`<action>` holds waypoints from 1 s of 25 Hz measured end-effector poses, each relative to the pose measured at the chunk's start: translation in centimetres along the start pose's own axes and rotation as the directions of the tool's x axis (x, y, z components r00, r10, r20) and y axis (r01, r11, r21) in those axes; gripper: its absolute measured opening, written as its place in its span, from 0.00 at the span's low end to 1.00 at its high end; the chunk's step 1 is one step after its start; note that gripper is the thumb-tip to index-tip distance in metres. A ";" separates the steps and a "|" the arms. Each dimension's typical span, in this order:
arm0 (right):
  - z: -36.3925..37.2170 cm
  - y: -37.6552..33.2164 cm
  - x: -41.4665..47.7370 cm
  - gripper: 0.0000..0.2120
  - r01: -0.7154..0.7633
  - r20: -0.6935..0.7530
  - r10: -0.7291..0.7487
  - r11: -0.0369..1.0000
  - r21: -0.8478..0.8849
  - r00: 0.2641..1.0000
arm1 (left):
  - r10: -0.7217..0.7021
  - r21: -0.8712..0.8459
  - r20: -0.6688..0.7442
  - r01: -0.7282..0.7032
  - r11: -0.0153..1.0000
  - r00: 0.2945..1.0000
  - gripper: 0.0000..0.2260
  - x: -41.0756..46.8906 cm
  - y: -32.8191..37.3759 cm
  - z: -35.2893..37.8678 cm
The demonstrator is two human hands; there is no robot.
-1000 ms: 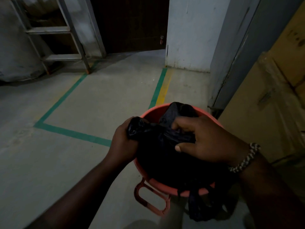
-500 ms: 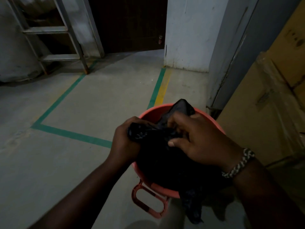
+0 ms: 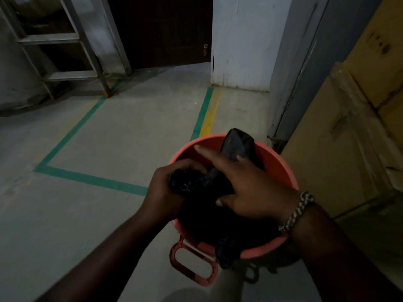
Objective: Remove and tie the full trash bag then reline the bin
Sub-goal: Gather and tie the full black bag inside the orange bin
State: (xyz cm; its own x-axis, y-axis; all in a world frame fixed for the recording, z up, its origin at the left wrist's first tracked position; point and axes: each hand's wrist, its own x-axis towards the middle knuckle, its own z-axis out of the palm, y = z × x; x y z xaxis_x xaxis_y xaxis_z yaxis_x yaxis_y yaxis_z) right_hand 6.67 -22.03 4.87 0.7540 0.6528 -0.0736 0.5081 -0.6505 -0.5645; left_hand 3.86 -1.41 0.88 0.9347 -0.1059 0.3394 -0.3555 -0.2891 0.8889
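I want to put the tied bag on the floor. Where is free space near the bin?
Bare floor lies left of the orange bin, bordered by the green tape line and the ladder beyond. Right is crowded: cardboard boxes stand close beside the bin. Both hands hold the black bag.

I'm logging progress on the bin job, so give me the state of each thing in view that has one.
Black trash bag: in the bin, bunched, one end hanging over the near rim.
Left hand: shut on the bag.
Right hand: on the bag, forefinger extended.
Orange bin: upright on the floor.
Dark door: closed.
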 end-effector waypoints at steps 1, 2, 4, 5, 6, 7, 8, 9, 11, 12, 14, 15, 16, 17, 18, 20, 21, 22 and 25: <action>-0.5 1.0 -0.1 0.42 -0.002 -0.021 0.000 0.997 -0.072 1.000 | -0.004 0.007 -0.020 0.004 1.000 1.000 0.14 0.1 -0.1 -0.3; -1.2 1.8 -0.3 0.30 0.023 -0.067 -0.035 0.985 -0.172 0.997 | -0.010 0.018 -0.036 0.011 1.000 0.999 0.14 0.1 -0.2 -0.5; -2.5 2.7 -0.5 0.09 0.053 -0.168 -0.107 0.952 -0.302 0.980 | -0.016 0.040 -0.046 0.018 0.999 0.999 0.15 0.0 -0.3 -0.6; -3.0 2.9 -0.6 0.07 0.054 -0.213 -0.125 0.949 -0.312 0.969 | -0.021 0.049 -0.056 0.023 0.999 0.998 0.15 -0.1 -0.2 -0.7; -3.4 2.8 -0.7 0.07 0.063 -0.258 -0.142 0.954 -0.292 0.956 | -0.036 0.052 -0.074 0.040 0.998 0.997 0.15 -0.1 -0.2 -0.9; -3.8 2.5 -0.9 0.07 0.062 -0.288 -0.135 0.966 -0.251 0.948 | -0.059 0.052 -0.100 0.064 0.997 0.993 0.13 0.0 -0.2 -1.1; -4.1 2.5 -1.2 0.06 0.056 -0.310 -0.120 0.977 -0.208 0.943 | -0.081 0.055 -0.140 0.089 0.994 0.987 0.11 0.0 -0.3 -1.3; -4.3 2.3 -1.6 0.04 0.030 -0.322 -0.090 0.982 -0.187 0.942 | -0.094 0.061 -0.186 0.107 0.992 0.978 0.08 0.1 -0.3 -1.5; -4.8 2.3 -2.3 0.07 -0.048 -0.328 -0.019 0.979 -0.196 0.945 | -0.144 0.023 -0.306 0.158 0.987 0.941 0.07 0.2 -0.3 -1.6; -4.8 2.4 -2.4 0.09 -0.085 -0.332 0.010 0.973 -0.214 0.943 | -0.177 -0.015 -0.371 0.185 0.983 0.912 0.09 0.3 -0.4 -1.7; -4.7 1.8 -2.4 0.08 -0.079 -0.394 -0.018 0.970 -0.229 0.919 | -0.210 -0.099 -0.424 0.185 0.978 0.881 0.10 0.5 -0.3 -1.6; -4.3 1.0 -2.1 0.07 -0.030 -0.427 -0.064 0.978 -0.208 0.902 | -0.191 -0.126 -0.385 0.154 0.980 0.903 0.10 0.5 0.0 -1.3; -3.7 0.0 -1.7 0.06 0.042 -0.444 -0.116 0.984 -0.174 0.888 | -0.154 -0.145 -0.291 0.116 0.983 0.944 0.15 0.4 0.3 -0.9; -2.9 -1.0 -1.2 0.06 0.106 -0.442 -0.163 0.983 -0.150 0.882 | -0.100 -0.165 -0.154 0.075 0.983 0.983 0.25 0.2 0.5 -0.3; -1.9 -2.0 -0.7 0.07 0.157 -0.426 -0.200 0.978 -0.135 0.882 | -0.047 -0.169 -0.012 0.044 0.985 0.999 0.36 -0.1 0.6 0.4; -0.3 -2.8 -0.1 0.09 0.214 -0.397 -0.218 0.975 -0.055 0.891 | 0.011 -0.092 0.139 0.002 0.996 0.990 0.37 -0.7 0.6 1.6; 0.0 -2.6 -0.1 0.09 0.210 -0.397 -0.192 0.978 0.001 0.897 | 0.023 -0.017 0.121 -0.021 1.000 0.992 0.29 -0.7 0.3 1.8; -0.1 -2.1 -0.3 0.11 0.174 -0.388 -0.145 0.984 0.041 0.910 | 0.039 0.065 0.065 -0.043 0.997 0.997 0.21 -0.5 0.1 1.7; -1.2 -0.1 -1.0 0.17 -0.080 -0.224 0.030 0.972 -0.220 0.974 | 0.034 0.192 -0.131 -0.009 0.981 0.991 0.14 -0.1 -0.2 0.7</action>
State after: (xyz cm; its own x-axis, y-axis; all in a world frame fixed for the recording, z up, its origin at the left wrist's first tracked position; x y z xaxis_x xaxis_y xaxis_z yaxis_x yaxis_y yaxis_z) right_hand 6.37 -23.07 5.95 0.8429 0.5295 0.0958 0.5250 -0.7703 -0.3620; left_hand 3.81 -1.97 0.45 0.9133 0.0095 0.4071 -0.3562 -0.4657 0.8101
